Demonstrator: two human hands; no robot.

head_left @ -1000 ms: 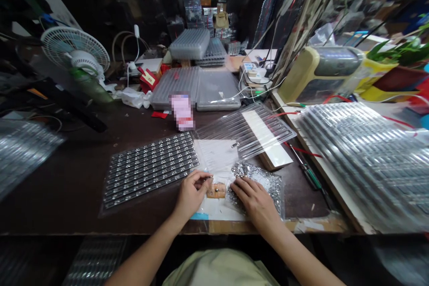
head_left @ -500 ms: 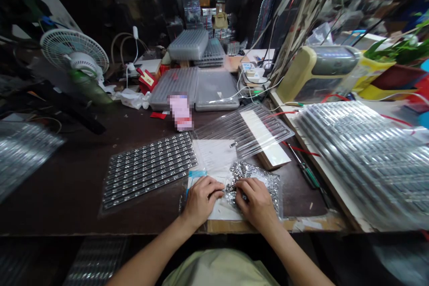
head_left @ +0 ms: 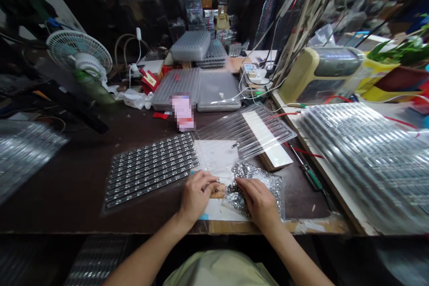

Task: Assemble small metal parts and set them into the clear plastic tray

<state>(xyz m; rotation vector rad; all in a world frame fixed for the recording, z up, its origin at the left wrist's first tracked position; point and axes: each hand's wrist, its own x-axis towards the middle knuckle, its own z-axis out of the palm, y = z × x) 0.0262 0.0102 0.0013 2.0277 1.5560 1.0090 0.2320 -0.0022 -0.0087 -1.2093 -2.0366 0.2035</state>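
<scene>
Fingers [head_left: 208,179] of the left hand [head_left: 195,193] nearly meet at one orange block [head_left: 220,191]; the right hand [head_left: 262,197] half-curls over one parts bag [head_left: 275,183]. What either holds is unclear.

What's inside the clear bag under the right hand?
The bag holds many small, shiny, silvery pieces. The right hand covers part of it, so what lies beneath cannot be seen. The pieces are too small to identify.
</scene>
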